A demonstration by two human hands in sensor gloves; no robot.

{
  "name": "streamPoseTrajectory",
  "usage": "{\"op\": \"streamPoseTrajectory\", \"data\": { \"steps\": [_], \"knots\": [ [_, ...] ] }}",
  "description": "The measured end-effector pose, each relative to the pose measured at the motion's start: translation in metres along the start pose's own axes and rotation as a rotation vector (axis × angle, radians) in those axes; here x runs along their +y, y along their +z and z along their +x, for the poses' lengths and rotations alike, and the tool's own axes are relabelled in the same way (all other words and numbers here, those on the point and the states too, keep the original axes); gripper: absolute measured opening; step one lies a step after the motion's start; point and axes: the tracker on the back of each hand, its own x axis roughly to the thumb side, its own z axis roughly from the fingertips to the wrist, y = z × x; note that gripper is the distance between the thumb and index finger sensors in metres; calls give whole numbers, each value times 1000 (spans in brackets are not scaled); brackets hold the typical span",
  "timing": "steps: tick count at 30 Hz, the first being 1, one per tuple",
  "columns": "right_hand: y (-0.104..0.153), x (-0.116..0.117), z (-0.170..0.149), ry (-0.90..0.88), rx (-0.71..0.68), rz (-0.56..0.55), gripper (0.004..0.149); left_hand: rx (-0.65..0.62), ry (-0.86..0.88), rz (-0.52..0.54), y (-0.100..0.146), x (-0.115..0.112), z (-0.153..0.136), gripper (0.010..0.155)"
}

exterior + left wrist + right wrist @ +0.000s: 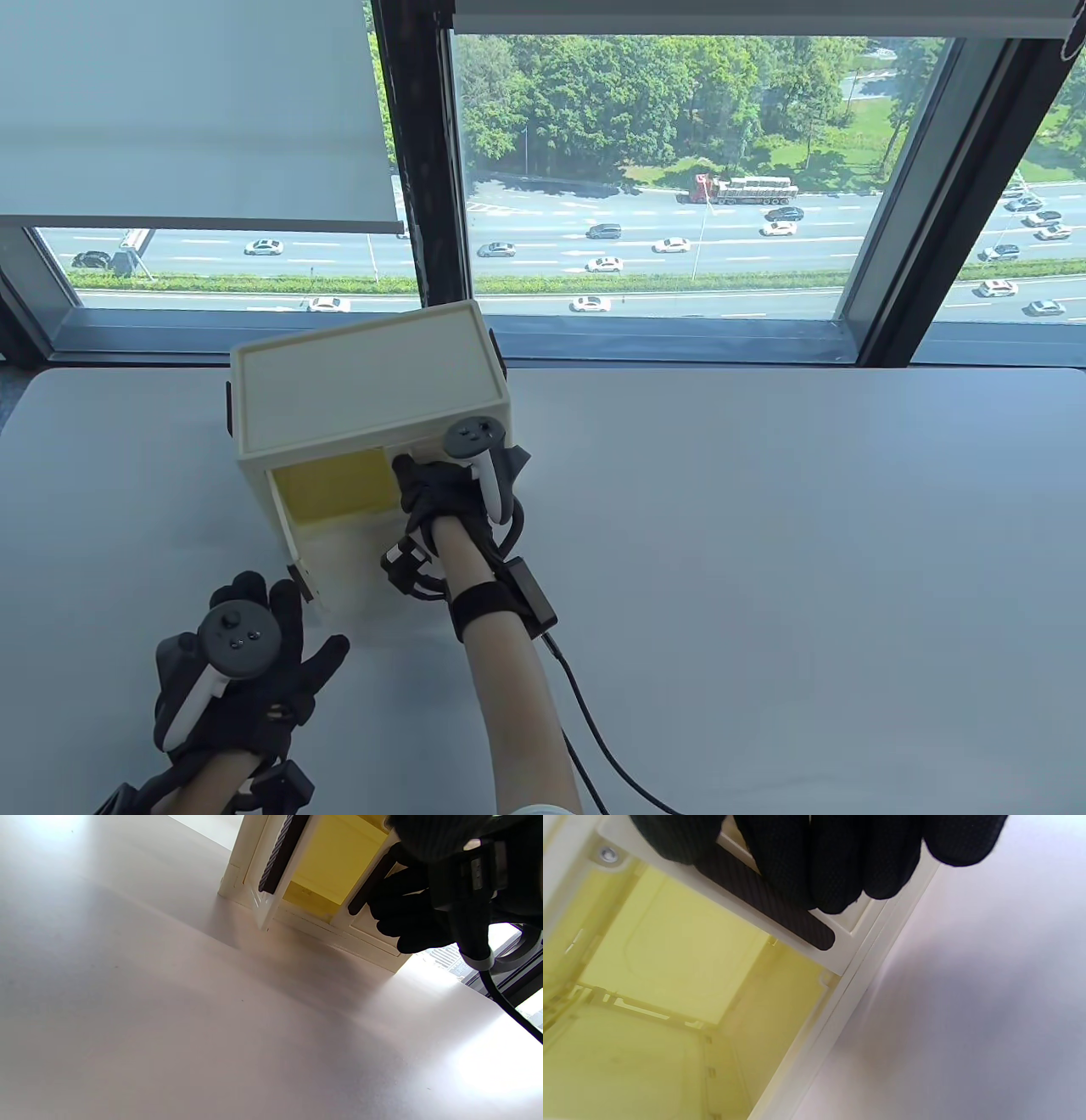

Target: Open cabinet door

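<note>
A cream cabinet [365, 382] stands on the table with its front toward me. Its left door [327, 560] is swung open toward me, showing the yellow inside [335, 488]. My right hand [424, 484] grips the black handle [797, 925] of the right door [857, 921], fingers [806, 861] curled over it. In the left wrist view the left door's handle [280, 853] and the right door's handle [367, 889] both show, with the right hand [407, 916] on the latter. My left hand [280, 620] rests on the table with fingers spread, just beside the open left door, holding nothing.
The white table [764, 552] stretches out to the right of the cabinet. A black cable [594, 730] runs from my right wrist toward the near edge. A window sill [679, 344] runs along the far edge behind the cabinet.
</note>
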Motion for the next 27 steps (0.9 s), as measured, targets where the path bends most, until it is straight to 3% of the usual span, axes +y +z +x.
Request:
{"op": "streamPoseTrajectory", "data": {
  "steps": [11,27],
  "knots": [
    [28,-20,-24,9,-131,-71,48,3,2,4,0,1,0,86],
    [62,-83,-65,250,-276,-266,42,1,9,-4,1,0,0,86]
  ]
}}
